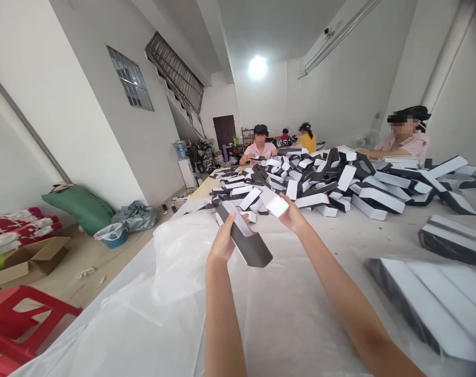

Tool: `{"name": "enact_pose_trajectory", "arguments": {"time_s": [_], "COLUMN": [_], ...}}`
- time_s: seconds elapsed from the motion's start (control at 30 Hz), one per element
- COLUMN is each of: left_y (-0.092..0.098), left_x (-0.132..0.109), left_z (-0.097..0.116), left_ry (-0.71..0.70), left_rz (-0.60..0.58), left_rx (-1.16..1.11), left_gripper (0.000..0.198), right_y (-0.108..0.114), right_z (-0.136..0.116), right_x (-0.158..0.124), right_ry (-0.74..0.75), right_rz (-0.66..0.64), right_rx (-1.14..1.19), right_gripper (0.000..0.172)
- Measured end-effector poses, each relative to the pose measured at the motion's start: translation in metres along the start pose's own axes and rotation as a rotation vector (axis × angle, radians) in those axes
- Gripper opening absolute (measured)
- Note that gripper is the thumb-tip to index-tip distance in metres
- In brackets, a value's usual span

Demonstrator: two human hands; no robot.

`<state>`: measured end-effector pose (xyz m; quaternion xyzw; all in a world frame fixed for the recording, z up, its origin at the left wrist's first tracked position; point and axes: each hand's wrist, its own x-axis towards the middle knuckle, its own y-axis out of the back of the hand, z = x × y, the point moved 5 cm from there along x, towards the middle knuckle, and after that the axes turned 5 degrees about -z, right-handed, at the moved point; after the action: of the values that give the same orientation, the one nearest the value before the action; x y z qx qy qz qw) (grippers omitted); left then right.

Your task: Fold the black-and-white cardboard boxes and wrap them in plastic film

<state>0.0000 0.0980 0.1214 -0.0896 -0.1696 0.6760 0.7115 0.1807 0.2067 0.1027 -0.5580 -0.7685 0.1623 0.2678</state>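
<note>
My left hand [221,242] is wrapped round a long black box [252,248] with a pale grey-white strip on its upper part. The box is tilted, its near end pointing down and right. My right hand [292,215] grips the near end of a white box [274,203], at the front edge of a heap. Its thumb and fingers press on the side of that box. Just beyond both hands lies the large heap of black and white boxes [342,180], jumbled at many angles. Under my forearms the table [292,293] is covered with clear plastic sheeting.
Wrapped bundles of boxes [430,303] lie at the right. Loose plastic film [183,251] bunches at the left table edge. A red stool [25,319], cardboard box [33,259] and green sack [80,208] are on the left floor. Several people work around the heap and beyond.
</note>
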Motion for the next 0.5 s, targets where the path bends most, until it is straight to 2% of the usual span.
{"name": "enact_pose_trajectory", "arguments": {"time_s": [0.1, 0.23, 0.33, 0.43, 0.5], "left_y": [-0.014, -0.031, -0.034, -0.027, -0.02], "left_x": [0.006, 0.011, 0.011, 0.011, 0.011], "left_z": [-0.015, -0.023, -0.023, -0.02, -0.018], "left_ry": [0.09, 0.079, 0.083, 0.085, 0.076], "left_rz": [-0.101, -0.159, -0.116, -0.043, -0.002], "left_rx": [-0.071, -0.197, -0.284, -0.349, -0.367], "left_gripper": [0.048, 0.05, 0.049, 0.047, 0.048], "right_y": [-0.017, -0.033, -0.038, -0.039, -0.043], "right_z": [-0.019, -0.03, -0.035, -0.036, -0.032], "right_x": [-0.019, -0.038, -0.044, -0.047, -0.052], "right_ry": [-0.051, -0.109, -0.079, -0.032, -0.038], "right_rz": [-0.143, -0.311, -0.401, -0.456, -0.55], "right_rx": [0.021, -0.12, -0.157, -0.087, -0.064], "right_gripper": [0.022, 0.023, 0.028, 0.037, 0.046]}}
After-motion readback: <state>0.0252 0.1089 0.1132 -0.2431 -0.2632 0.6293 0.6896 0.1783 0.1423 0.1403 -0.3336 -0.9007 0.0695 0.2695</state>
